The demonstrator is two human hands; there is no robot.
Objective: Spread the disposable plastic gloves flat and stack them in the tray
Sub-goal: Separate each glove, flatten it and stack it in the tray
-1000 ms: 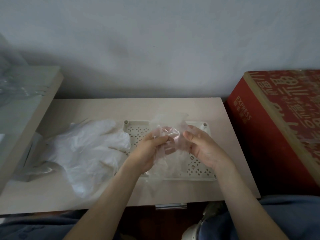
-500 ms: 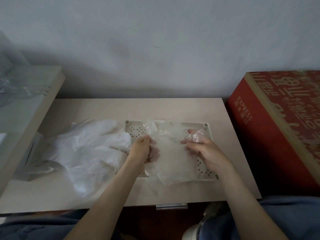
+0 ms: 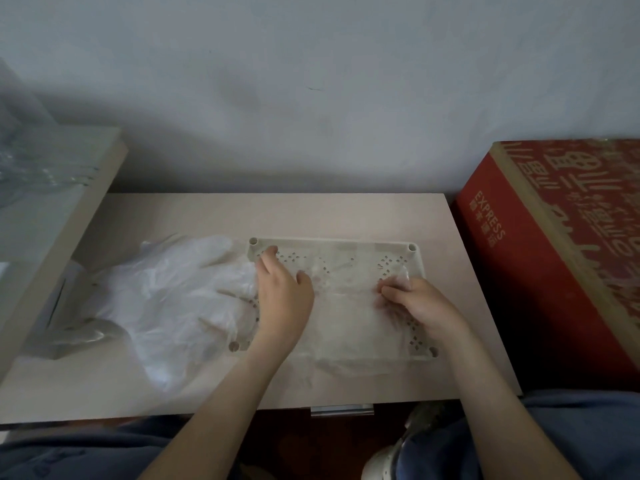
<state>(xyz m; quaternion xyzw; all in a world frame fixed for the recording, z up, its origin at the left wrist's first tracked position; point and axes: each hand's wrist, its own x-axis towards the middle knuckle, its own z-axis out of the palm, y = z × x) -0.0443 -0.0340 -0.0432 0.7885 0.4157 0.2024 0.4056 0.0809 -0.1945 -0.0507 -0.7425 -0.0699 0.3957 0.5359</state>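
A cream perforated tray (image 3: 332, 242) lies on the small beige table (image 3: 277, 213). A clear plastic glove (image 3: 346, 317) is spread across the tray, its near edge hanging over the tray's front rim. My left hand (image 3: 282, 299) rests flat on the glove's left side, fingers reaching toward the tray's back left corner. My right hand (image 3: 415, 306) pinches a crumpled part of the glove at the tray's right side. A heap of white translucent gloves (image 3: 166, 303) lies on the table left of the tray, overlapping its left rim.
A red carton (image 3: 561, 244) printed EXPRESS stands right of the table. A higher shelf (image 3: 52, 209) with clear plastic on it borders the left. The wall is close behind the table. My knees in blue trousers are under the front edge.
The glove went from bunched between both hands above the tray to lying spread on it. My hands moved apart, the left one flattening out and the right one sliding to the right.
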